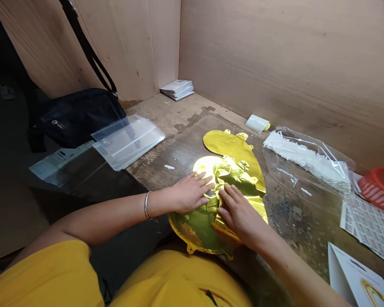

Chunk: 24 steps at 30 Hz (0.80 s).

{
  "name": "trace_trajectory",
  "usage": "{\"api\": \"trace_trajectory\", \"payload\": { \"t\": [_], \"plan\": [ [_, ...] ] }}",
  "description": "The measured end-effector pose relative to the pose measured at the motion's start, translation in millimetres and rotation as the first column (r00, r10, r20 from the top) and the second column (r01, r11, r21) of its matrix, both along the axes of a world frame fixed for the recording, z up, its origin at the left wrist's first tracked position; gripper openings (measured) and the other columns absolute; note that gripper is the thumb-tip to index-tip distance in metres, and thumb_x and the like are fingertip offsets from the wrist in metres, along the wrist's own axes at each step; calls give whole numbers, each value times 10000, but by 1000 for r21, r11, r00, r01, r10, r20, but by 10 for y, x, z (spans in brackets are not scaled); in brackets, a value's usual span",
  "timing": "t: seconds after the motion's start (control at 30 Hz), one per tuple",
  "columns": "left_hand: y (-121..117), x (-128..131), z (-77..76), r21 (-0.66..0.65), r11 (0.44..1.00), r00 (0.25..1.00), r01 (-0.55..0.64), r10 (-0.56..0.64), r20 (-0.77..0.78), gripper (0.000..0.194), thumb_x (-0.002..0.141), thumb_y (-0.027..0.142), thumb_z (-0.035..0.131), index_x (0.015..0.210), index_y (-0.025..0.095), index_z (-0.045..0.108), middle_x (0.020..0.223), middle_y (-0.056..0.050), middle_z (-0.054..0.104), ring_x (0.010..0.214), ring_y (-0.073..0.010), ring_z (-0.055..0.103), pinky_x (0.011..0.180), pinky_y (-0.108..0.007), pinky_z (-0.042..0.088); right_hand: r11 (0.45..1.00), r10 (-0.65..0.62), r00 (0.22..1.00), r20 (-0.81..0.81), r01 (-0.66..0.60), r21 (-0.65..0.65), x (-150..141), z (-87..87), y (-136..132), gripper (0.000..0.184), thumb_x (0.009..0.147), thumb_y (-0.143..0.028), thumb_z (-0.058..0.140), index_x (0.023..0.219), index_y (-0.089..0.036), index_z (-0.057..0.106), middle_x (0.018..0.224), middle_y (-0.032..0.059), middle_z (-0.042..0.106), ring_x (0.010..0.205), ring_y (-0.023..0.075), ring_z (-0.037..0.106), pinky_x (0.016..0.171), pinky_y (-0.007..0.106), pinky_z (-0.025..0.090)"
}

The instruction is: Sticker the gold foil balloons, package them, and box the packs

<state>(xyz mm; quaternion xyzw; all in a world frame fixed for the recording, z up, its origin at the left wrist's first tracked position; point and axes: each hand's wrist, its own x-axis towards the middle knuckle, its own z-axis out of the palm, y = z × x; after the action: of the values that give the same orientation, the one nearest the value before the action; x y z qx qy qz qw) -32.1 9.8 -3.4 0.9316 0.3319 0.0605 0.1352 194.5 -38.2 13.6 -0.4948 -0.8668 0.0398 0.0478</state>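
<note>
I see the foil [227, 170] at the desk's [182, 147] nr edge, long axis approx. nr-to-far, right under both: L hand [193, 192] spread flat, R hand [238, 211] close beside, fingers on foil, can't tell if pinching.

Workshop, stained bench [179, 145], plastic sleeves [128, 145]

worn tabletop [185, 138]; gold foil [235, 172]; white card stack [177, 90]; clear bag [307, 160]; printed sheet [368, 226]

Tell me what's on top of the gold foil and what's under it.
The left hand and right hand are on the foil. The table shows beside its far part; whatever lies directly beneath is covered.
</note>
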Motion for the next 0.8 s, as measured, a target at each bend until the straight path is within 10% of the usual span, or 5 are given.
{"api": "trace_trajectory", "payload": {
  "t": [0.3,0.47,0.8],
  "plan": [
    [405,-151,184,18,904,898,-428,427,-106,563,989,433,365,1491,178,349,1591,-150,241,1477,-341,201,1162,-621,145,998,-68,995,70,69,-5,13,-328,-145,633,973,-428,390,1508,-99,314,1576,177,260,1463,340,228,1142,550,316],
    [98,110,206,91,996,1000,8,-7,-6,503,1000,347,351,1482,205,363,1581,-75,302,1485,-281,201,1197,-544,125,996,-87,995,42,87,-2,-29,-333,-175,683,955,-429,422,1500,-36,299,1565,210,267,1466,338,222,1158,551,277],
    [105,159,70,-5,1000,998,-16,15,-66,527,989,402,388,1471,190,377,1569,-102,327,1458,-328,258,1156,-542,234,946,-301,945,131,313,-88,236,-72,67,698,964,-482,374,1512,-60,283,1594,187,206,1488,318,149,1188,516,200]
  ]
}}
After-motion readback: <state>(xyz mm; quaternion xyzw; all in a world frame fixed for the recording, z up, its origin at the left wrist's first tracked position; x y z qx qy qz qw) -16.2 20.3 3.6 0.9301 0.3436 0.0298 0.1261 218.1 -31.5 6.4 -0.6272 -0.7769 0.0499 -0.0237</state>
